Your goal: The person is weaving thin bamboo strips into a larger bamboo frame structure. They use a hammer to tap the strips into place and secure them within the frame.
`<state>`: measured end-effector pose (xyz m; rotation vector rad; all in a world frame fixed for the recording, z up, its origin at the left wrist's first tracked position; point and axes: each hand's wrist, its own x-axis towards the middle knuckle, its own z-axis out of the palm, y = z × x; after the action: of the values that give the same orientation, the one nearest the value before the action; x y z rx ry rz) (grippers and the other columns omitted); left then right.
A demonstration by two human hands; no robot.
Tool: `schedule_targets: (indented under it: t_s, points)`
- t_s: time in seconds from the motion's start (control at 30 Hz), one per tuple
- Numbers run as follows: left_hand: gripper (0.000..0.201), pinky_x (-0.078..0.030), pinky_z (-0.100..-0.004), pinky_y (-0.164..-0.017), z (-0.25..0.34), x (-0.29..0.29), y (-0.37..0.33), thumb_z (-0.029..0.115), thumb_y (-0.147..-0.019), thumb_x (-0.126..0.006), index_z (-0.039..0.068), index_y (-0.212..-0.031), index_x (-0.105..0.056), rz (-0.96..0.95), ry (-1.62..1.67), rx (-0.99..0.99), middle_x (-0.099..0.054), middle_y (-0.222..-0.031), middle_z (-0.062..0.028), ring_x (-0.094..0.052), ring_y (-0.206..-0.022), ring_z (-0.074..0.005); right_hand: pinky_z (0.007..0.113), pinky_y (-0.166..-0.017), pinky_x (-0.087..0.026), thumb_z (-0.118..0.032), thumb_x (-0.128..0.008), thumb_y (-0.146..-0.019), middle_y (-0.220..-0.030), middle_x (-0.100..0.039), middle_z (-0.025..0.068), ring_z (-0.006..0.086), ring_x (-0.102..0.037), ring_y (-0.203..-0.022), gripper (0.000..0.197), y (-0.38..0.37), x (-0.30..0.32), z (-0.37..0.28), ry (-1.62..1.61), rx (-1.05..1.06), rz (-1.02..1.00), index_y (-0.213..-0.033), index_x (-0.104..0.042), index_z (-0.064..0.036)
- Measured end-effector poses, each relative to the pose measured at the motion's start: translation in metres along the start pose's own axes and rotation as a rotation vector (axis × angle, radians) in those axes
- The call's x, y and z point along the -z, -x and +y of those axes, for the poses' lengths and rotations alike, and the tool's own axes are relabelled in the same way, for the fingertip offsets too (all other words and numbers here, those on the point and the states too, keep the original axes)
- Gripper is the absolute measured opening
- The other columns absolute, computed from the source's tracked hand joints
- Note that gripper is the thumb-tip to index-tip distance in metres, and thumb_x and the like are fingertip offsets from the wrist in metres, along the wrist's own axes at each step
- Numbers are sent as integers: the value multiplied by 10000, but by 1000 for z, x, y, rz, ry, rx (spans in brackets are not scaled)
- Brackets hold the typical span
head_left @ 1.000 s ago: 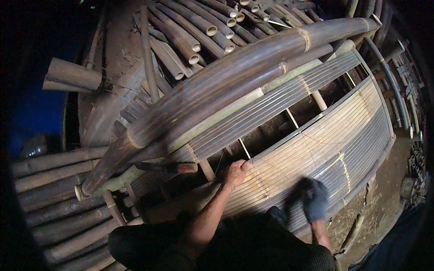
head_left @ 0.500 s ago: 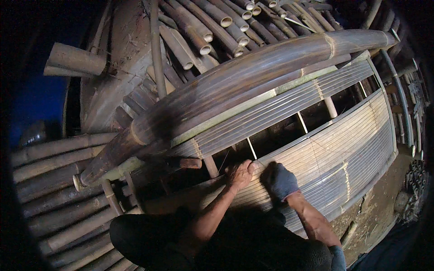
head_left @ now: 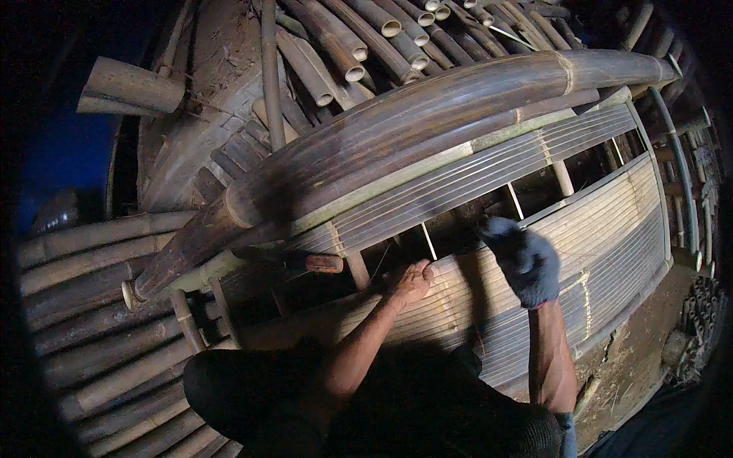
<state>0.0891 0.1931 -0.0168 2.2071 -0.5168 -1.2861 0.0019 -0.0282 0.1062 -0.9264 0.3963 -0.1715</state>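
A panel of narrow bamboo slats (head_left: 603,221), laid side by side and tied with cord, spreads in front of me. My left hand (head_left: 412,284), bare, is closed over its far edge, beside a pale thin crosspiece (head_left: 428,241). Above the slats to the right, my right hand (head_left: 528,267) wears a grey glove. Its fingers are curled together; what they hold, if anything, is too dark to make out. Beyond the dark gap runs a second band of slats (head_left: 458,200).
A thick dark bamboo pole (head_left: 427,114) lies along the far side. Cut bamboo poles (head_left: 328,34) are piled behind it, with more poles (head_left: 99,305) at the left. A reddish-brown block end (head_left: 324,263) sticks out left of the gap.
My right hand has risen off the slats and moved right and away from my left hand. My left hand stays at the panel's edge. The view has shifted slightly.
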Motion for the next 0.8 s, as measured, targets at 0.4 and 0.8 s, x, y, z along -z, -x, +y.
schedule_targets:
  t_s: [0.4, 0.8]
  points:
    - [306, -357, -587, -794, -23, -27, -13, 385, -914, -399, 157, -1033, -566, 249, -203, -90, -641, -1012, -134, -575, -999, -365, 470, -699, -501, -286, -471, -891, -818, -646, 240, 419, -620, -808, 324, 75, -38, 94, 1419, -312, -31, -850, -666, -30]
    - [356, -303, -553, -887, 7, -5, 6, 397, -931, -403, 172, -1134, -590, 253, -253, -46, -655, -1044, -131, -587, -999, -367, 499, -739, -482, -309, -452, -895, -832, -632, 239, 443, -584, -822, 343, 84, 2, 82, 1359, 160, -231, -928, -653, -33]
